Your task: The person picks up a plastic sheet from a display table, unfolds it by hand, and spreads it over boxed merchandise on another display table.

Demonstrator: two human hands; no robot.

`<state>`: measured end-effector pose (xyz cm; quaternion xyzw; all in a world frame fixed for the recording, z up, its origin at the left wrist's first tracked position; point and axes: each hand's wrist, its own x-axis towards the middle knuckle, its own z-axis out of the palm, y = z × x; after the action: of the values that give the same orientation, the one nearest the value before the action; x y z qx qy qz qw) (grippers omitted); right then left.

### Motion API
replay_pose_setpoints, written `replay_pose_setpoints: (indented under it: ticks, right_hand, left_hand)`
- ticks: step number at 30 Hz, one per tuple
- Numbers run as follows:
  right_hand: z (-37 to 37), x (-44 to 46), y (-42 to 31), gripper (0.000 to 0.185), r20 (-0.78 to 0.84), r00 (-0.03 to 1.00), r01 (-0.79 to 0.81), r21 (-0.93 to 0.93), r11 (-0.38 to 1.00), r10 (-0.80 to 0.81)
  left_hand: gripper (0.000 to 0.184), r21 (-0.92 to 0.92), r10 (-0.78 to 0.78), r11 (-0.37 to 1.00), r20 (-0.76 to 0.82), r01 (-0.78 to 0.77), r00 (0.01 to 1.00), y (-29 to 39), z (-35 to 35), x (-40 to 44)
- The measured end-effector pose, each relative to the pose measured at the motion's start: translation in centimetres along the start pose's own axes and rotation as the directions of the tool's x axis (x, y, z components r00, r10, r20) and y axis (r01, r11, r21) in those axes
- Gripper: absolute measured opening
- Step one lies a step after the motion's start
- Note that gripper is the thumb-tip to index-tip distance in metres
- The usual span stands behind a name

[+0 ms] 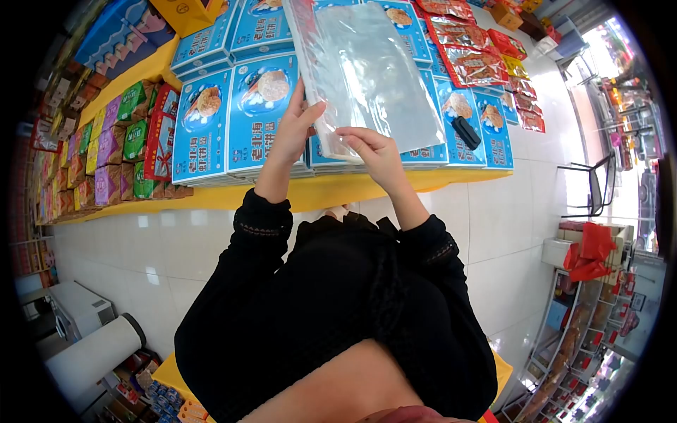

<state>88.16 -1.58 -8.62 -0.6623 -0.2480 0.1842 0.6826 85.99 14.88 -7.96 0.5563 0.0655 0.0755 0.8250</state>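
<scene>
A stack of clear plastic bags [384, 84] lies slanted over blue boxes [261, 88] with white lettering and a round food picture. My left hand [293, 130] grips the left edge of the stack near its lower corner, thumb on top, fingers partly hidden beneath. At the bottom edge, my right hand [374, 151] pinches the plastic between thumb and index finger, just right of my left hand. A small black object [466, 132] rests on the blue boxes to the right of the bags.
A yellow cloth [233, 198] hangs at the table's front edge. Green, purple and yellow packages [109, 148] stand at the left. Red snack packets [465, 56] lie at the back right. A black chair [596, 187] stands on the tiled floor at the right, above shelves [578, 338].
</scene>
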Motion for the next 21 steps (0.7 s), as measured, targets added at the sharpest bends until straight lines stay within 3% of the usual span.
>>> replay_pose_setpoints:
  ticks: [5, 7, 13, 21]
  right_hand:
    - [-0.2, 0.1, 0.3, 0.019, -0.028, 0.998, -0.054, 0.026, 0.998, 0.055]
    - [-0.2, 0.3, 1.3, 0.018, -0.089, 0.985, -0.101, 0.407, 0.908, 0.150]
    - [-0.1, 0.2, 1.1, 0.019, -0.081, 0.976, -0.112, 0.619, 0.778, 0.204]
    - [-0.6, 0.2, 1.3, 0.013, -0.031, 0.982, -0.144, 0.521, 0.841, 0.187]
  left_hand:
    - [0.065, 0.016, -0.008, 1.000, -0.004, 0.008, 1.000, 0.0, 0.0, 0.0]
    - [0.065, 0.018, -0.003, 1.000, -0.005, 0.003, 1.000, -0.1, 0.0, 0.1]
    - [0.065, 0.030, 0.006, 1.000, 0.007, -0.007, 1.000, 0.0, 0.2, 0.2]
    - [0.065, 0.021, -0.001, 1.000, -0.015, 0.001, 1.000, 0.1, 0.3, 0.1]
